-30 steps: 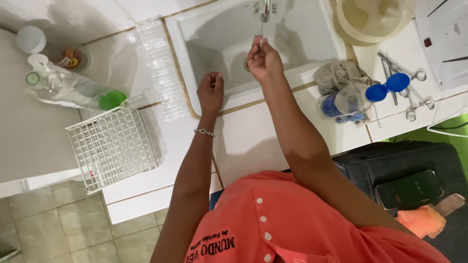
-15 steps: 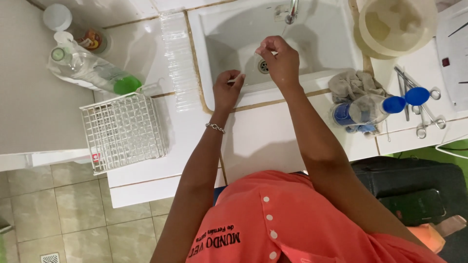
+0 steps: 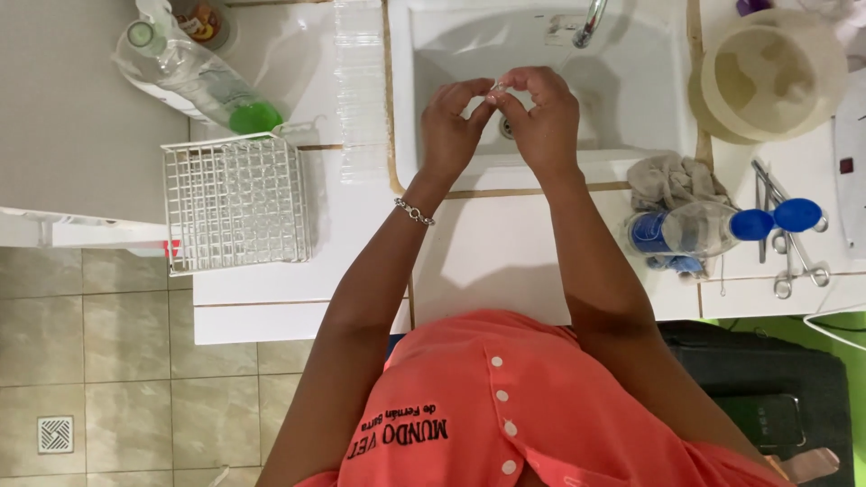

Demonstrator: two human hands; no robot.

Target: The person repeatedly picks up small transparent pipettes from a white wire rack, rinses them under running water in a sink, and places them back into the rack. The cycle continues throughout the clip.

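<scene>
Over the white sink point(image 3: 631, 63), my left hand point(image 3: 451, 126) and my right hand point(image 3: 541, 113) meet at the fingertips. Between them they pinch a small pale object point(image 3: 497, 87); it is too small to tell what it is. A thin bracelet point(image 3: 413, 212) circles my left wrist. The chrome tap point(image 3: 589, 22) stands just beyond my right hand, above the drain point(image 3: 507, 128).
A white wire basket point(image 3: 236, 200) sits on the counter at left, with a clear bottle of green liquid point(image 3: 203, 81) behind it. At right lie a beige bowl point(image 3: 771, 77), a grey rag point(image 3: 672, 180), blue-capped bottles point(image 3: 699, 230) and metal surgical instruments point(image 3: 789, 243).
My left hand has risen from the sink's front rim to join my right hand over the basin. The view has shifted, moving the sink lower and rightward.
</scene>
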